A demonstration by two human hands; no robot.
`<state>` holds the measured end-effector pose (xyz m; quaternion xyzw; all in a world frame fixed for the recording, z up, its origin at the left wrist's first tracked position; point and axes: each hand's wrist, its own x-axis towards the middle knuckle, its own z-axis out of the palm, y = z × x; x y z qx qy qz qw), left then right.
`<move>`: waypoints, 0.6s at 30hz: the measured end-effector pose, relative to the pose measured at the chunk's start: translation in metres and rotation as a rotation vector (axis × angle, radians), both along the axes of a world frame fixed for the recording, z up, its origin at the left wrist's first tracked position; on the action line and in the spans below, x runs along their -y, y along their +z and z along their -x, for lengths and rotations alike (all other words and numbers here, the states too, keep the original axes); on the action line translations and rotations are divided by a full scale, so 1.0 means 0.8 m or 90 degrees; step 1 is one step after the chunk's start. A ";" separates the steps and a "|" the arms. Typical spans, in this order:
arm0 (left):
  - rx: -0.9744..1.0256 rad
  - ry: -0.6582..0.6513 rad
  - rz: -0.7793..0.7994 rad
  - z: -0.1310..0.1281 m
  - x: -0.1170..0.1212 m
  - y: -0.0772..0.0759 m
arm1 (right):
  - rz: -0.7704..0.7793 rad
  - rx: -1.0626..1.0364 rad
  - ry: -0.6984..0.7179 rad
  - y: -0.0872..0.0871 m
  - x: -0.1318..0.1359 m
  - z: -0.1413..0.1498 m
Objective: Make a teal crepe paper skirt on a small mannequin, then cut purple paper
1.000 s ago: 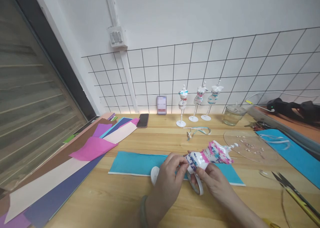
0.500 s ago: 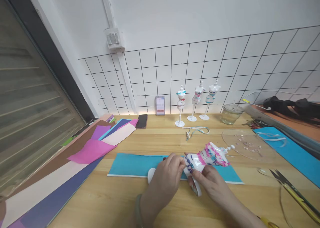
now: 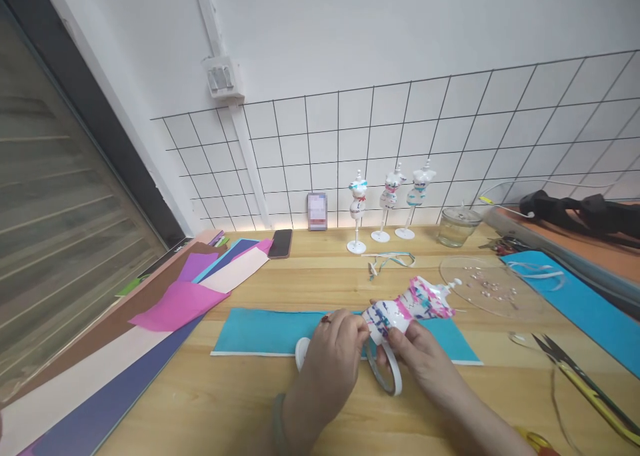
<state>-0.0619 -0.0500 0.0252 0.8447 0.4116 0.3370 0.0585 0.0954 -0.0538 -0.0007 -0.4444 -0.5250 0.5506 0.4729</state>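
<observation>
Gripped at the hips by the right hand, the form lies just beyond that hand's thumb, its long axis slanting forward and rightward from the nearer left hand, whose fingertips close at its lower edge on something hidden.

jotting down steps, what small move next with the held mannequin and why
Perhaps press the hip end of the held mannequin with the left hand, since that hand appears to touch it there while the right hand grasps it, a tape roll beneath.
</observation>
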 end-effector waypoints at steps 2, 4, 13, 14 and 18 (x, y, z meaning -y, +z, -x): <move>0.042 0.006 0.024 0.000 0.000 0.000 | -0.009 0.023 0.007 0.003 0.000 -0.001; 0.074 0.001 0.049 0.001 -0.001 0.000 | -0.021 0.049 0.012 0.005 0.001 -0.002; 0.061 -0.021 0.067 0.003 -0.004 0.004 | -0.070 0.120 0.052 0.011 0.002 -0.001; 0.055 -0.028 0.057 0.003 -0.004 0.005 | -0.077 0.125 0.054 0.010 0.002 -0.001; 0.009 -0.048 0.022 0.004 -0.004 0.006 | -0.084 0.140 0.053 0.006 0.001 -0.003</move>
